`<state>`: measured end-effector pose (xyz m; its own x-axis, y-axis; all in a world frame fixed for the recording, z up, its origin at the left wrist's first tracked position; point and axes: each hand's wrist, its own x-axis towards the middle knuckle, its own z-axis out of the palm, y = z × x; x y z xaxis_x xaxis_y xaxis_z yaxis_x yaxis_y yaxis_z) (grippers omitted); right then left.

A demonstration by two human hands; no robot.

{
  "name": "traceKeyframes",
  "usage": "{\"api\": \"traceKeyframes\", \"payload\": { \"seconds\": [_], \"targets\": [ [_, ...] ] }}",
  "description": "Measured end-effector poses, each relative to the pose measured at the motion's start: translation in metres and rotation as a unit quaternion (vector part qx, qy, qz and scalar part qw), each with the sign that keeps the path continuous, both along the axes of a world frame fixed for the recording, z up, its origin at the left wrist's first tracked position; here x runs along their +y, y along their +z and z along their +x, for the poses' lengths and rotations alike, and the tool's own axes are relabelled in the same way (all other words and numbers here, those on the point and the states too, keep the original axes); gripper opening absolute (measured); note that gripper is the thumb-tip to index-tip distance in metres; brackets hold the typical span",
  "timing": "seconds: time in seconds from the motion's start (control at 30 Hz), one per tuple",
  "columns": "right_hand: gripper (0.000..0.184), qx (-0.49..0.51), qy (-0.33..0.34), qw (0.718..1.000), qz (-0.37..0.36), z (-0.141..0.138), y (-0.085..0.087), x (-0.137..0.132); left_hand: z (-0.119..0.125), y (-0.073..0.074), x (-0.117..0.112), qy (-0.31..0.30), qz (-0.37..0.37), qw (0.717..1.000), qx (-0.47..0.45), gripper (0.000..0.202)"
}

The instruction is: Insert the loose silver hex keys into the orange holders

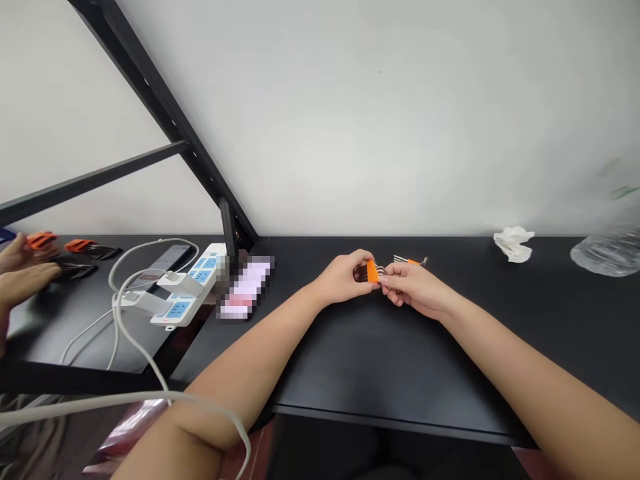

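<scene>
With left fingers (361, 256) curved around orange plastic holder (373, 271), right fingers (394, 283) pinched on bent metal rods (381, 270), grips both over smooth black table (375, 360).

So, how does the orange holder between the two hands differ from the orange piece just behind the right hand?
The orange holder is gripped by the left hand, with the right hand at its metal rods; the orange piece appears to lie on the black table. More orange shows on the holder, while the right hand hides much of the piece. Both have several thin metal rods.
</scene>
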<state>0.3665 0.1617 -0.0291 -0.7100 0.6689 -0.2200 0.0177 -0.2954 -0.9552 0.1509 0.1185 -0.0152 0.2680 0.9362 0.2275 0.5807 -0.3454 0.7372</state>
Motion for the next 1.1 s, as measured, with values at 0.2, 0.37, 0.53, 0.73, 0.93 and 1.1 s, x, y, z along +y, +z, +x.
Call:
{"api": "traceKeyframes", "payload": {
  "seconds": [0.2,0.37,0.53,0.73,0.93,1.1],
  "targets": [
    [0.044,-0.003,0.017,1.0,-0.004,0.002,0.001,0.002,-0.001,0.001,0.0,-0.006,0.009,1.0,0.014,0.039],
    [0.049,-0.035,0.013,0.998,0.049,0.0,0.004,-0.003,0.003,0.005,-0.003,-0.002,0.031,0.999,0.026,0.039],
    [0.047,0.004,-0.108,0.99,0.086,-0.004,0.009,-0.008,0.002,0.011,-0.003,-0.003,0.017,1.0,0.024,0.022],
    [0.048,0.028,-0.157,0.986,0.048,-0.002,0.014,-0.005,0.003,0.009,-0.001,0.019,-0.005,1.0,0.019,0.02],
    [0.053,0.047,-0.245,0.968,0.033,0.005,0.014,0.008,0.0,0.003,0.003,0.064,-0.03,0.995,0.07,0.019],
    [0.051,-0.013,-0.189,0.982,-0.019,0.019,0.013,0.014,-0.011,-0.004,0.011,0.121,-0.01,0.986,0.112,0.018]
  ]
}}
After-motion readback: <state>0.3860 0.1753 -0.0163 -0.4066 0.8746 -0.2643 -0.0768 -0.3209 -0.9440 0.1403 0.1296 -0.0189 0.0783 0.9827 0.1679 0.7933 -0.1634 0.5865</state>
